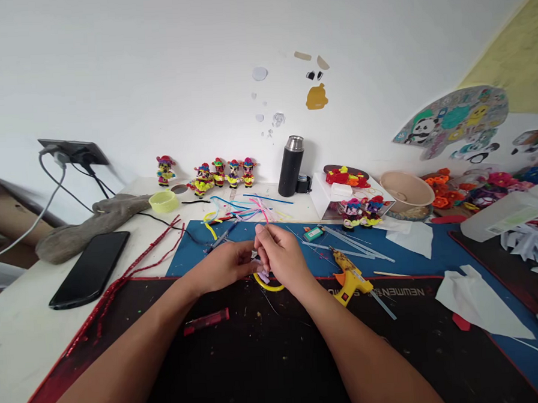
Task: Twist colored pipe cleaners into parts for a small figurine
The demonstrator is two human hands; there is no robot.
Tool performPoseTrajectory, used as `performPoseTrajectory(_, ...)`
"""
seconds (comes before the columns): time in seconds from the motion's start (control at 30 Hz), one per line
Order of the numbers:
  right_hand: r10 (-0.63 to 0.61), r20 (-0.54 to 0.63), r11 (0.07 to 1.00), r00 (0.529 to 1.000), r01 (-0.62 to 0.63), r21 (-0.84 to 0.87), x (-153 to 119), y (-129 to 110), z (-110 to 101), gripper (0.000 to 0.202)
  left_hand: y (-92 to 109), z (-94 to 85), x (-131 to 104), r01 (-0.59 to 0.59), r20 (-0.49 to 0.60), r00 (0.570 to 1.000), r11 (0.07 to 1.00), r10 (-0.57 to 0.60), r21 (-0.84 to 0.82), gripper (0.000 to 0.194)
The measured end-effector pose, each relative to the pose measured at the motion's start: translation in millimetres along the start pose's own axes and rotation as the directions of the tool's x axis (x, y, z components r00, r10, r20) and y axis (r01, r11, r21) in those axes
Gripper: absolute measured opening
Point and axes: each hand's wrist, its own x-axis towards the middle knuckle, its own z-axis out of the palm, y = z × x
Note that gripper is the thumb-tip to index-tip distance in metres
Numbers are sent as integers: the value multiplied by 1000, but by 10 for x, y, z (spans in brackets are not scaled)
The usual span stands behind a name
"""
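Observation:
My left hand (225, 266) and my right hand (281, 256) meet above the front of the blue mat. The fingers of my left hand are closed around a small pale lilac piece (264, 277), whose exact kind I cannot make out. My right hand is closed in a pinch right beside it, and its fingers hide whatever is between them. Below both hands a curved yellow band (273, 289) shows, partly covered by them. A yellow hot glue gun (352, 281) lies to the right of my right hand. A red narrow case (206, 321) lies nearer me on the left.
Behind the hands are loose coloured pipe cleaners (246, 207), a black thermos (291, 170) and several small figurines (234, 173). On the left lie a black phone (91, 268) and red glittery stems (128, 272). Clear glue sticks (359, 245) and white tissue (479, 299) lie right.

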Motion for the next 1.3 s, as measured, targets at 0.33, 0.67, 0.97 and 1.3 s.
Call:
performPoseTrajectory(0.33,17,4,999,1000,-16,-30,-23,-13,16,46,91,-62,24,16,-153,978,774,-144,-633,79)
performPoseTrajectory(0.67,-185,109,738,977,211,-641,-113,59,94,12,158,33,7,149,-93,959,758,-266,-635,100)
performPoseTrajectory(0.97,-173,74,759,982,181,-625,-138,74,126,15,149,-108,13,123,-277,929,909,-246,-398,90)
performPoseTrajectory(1.3,-209,-4,865,978,184,-467,-53,2,7,28,-111,-1158,-720,604,-642,713,710,-280,362,61)
